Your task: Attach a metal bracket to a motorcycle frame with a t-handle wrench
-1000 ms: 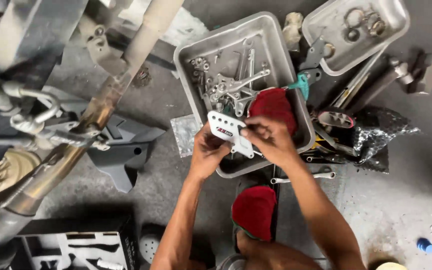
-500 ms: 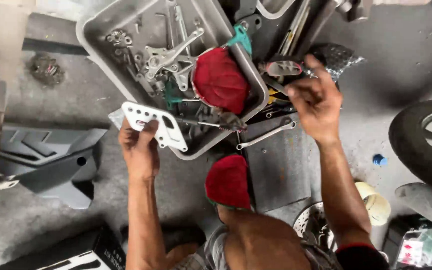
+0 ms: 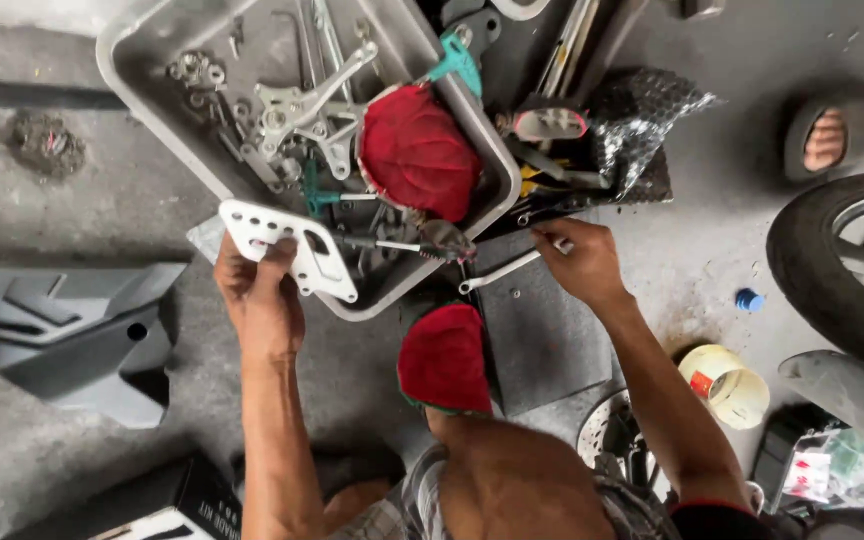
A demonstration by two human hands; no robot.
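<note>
Left hand (image 3: 257,290) grips white bracket (image 3: 287,245) over tray (image 3: 142,110); right hand (image 3: 577,262) pinches wrench (image 3: 502,270).

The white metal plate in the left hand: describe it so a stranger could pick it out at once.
Start at the big grey plastic tray of metal parts on the concrete floor. At its near rim, the left hand grips a flat white metal plate with cut-out holes. Unlike the bare silver brackets in the tray, it is painted white and held up off the floor.
</note>
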